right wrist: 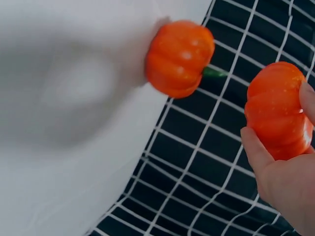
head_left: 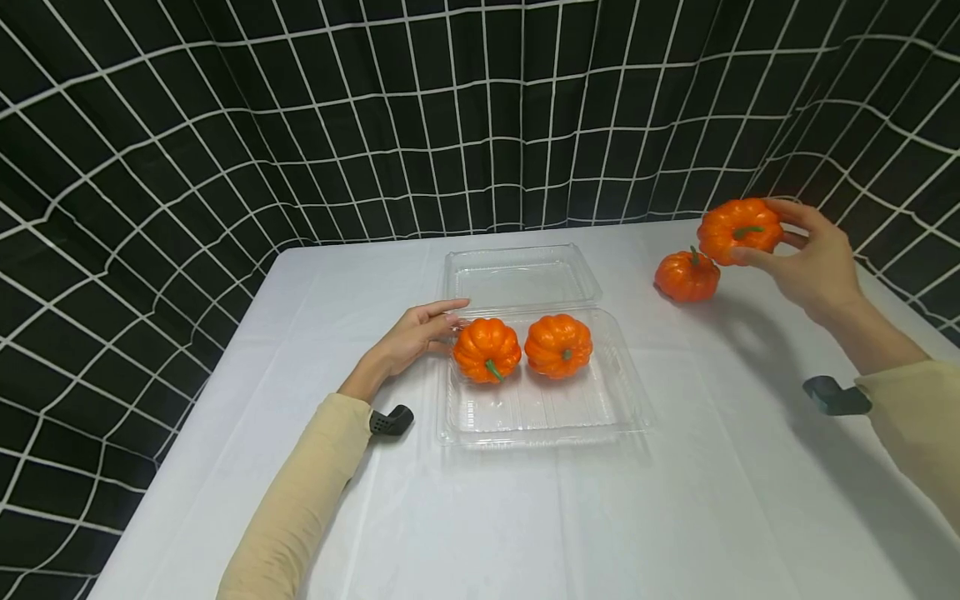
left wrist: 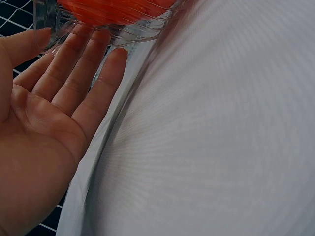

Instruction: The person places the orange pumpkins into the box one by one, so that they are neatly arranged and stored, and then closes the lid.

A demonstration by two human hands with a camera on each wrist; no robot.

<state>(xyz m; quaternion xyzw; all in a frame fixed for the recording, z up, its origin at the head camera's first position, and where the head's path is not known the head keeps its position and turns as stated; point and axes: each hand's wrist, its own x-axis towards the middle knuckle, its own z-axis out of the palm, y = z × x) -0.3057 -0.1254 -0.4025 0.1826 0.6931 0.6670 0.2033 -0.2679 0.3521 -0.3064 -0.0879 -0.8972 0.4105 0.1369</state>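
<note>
My right hand (head_left: 813, 258) holds an orange toy pumpkin (head_left: 738, 232) with a green stem, raised off the table at the far right. In the right wrist view, fingers and thumb lie along both sides of this pumpkin (right wrist: 278, 110). Just below and left of it, a second pumpkin (head_left: 687, 276) stands on the table. My left hand (head_left: 412, 337) is at the left side of a clear plastic clamshell box (head_left: 540, 410), its lid folded back. In the left wrist view, the left hand (left wrist: 54, 108) has nearly straight fingers touching the box wall. Inside sit a left pumpkin (head_left: 487, 351) and a right pumpkin (head_left: 558, 346).
The box's open lid (head_left: 517, 279) lies flat behind its base. A white cloth (head_left: 525, 517) covers the table. Black curtains with a white grid (head_left: 480, 108) hang behind and at the sides. Dark wrist devices (head_left: 392, 421) sit at both sleeves.
</note>
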